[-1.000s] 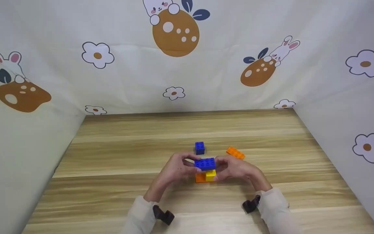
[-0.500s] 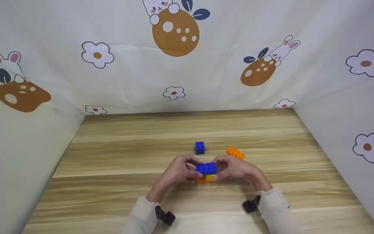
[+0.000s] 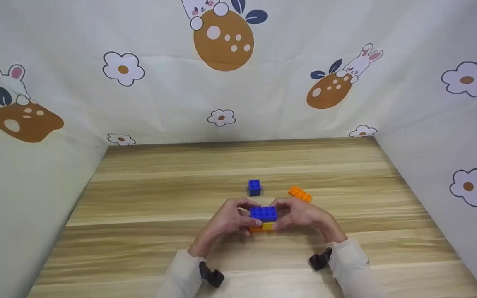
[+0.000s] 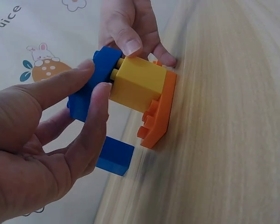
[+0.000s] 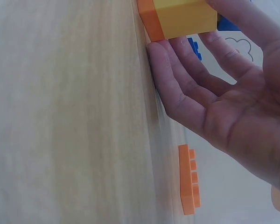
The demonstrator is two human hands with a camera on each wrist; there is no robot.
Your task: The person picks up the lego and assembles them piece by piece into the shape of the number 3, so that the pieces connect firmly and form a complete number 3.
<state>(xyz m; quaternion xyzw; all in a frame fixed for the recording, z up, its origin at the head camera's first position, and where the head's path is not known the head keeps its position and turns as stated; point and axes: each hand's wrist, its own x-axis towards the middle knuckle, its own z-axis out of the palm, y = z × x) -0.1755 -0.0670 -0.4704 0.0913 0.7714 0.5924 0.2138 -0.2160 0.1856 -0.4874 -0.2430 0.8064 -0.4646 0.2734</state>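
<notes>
A small stack stands on the wooden table (image 3: 147, 198): a flat orange brick (image 4: 158, 116) at the bottom, a yellow brick (image 4: 137, 84) on it, and a blue brick (image 3: 263, 213) on top. The yellow studs still show under the blue brick (image 4: 91, 86). My left hand (image 3: 240, 216) pinches the blue brick between thumb and forefinger. My right hand (image 3: 286, 214) holds the stack from the other side, thumb at the yellow brick's top (image 4: 130, 44), fingers (image 5: 177, 79) beside the orange base (image 5: 149, 21) on the table.
A small loose blue brick (image 3: 254, 187) sits just behind the stack, and a loose orange brick (image 3: 299, 193) lies behind my right hand. Patterned cloth walls (image 3: 238, 82) close off the table on the left, back and right.
The blue brick has come down closer onto the yellow brick, and both hands have closed in around the stack. The loose bricks have not moved.
</notes>
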